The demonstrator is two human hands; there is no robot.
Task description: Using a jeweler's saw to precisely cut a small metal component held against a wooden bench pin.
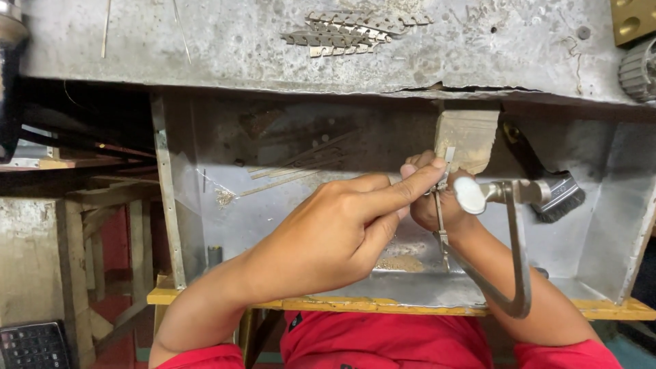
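My left hand (335,232) reaches across from the left, its forefinger and thumb pinched on a small metal strip (449,154) held against the wooden bench peg (471,137). My right hand (427,208) is curled just behind those fingertips and mostly hidden by them. It appears closed on a metal saw frame (518,260), whose round knob (470,195) sits beside my fingers and whose thin blade (441,229) hangs straight down below the strip.
A metal catch tray (601,232) lies under the hands, with filings (400,263), thin rods (301,164) and a black brush (557,195) in it. Several cut metal strips (355,31) lie on the bench top (205,48). A brass block (632,20) sits at far right and a calculator (31,345) at lower left.
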